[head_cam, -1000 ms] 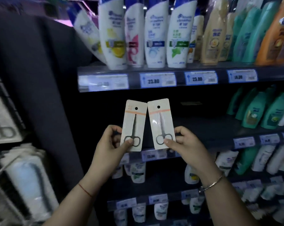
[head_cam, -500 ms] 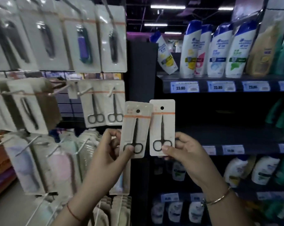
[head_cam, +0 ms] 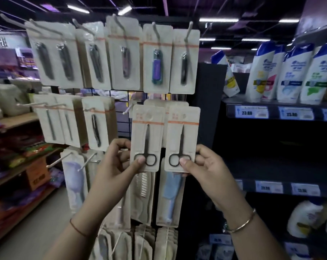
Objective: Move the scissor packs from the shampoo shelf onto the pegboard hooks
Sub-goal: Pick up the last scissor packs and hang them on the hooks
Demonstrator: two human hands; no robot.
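Note:
I hold two carded scissor packs upright side by side in front of the pegboard. My left hand (head_cam: 119,162) pinches the left scissor pack (head_cam: 147,136) at its lower edge, thumb on the scissor handles. My right hand (head_cam: 206,166) pinches the right scissor pack (head_cam: 182,137) the same way. Both cards are beige with an orange stripe and a hang hole near the top. More beige cards hang right behind them, and a bare white hook (head_cam: 126,110) sticks out just left of the left pack's top. The shampoo shelf (head_cam: 271,109) is to the right.
The pegboard rack (head_cam: 121,94) carries rows of carded nail clippers (head_cam: 157,59) above and tweezers-like tools at mid left, with brushes and combs below. Long metal hooks jut toward me. White shampoo bottles (head_cam: 290,76) line the right shelf. A wooden shelf (head_cam: 16,121) stands at far left.
The view has swung left from the shampoo shelf to the pegboard. Both hands carried the two packs along and now hold them close in front of the middle row of hooks.

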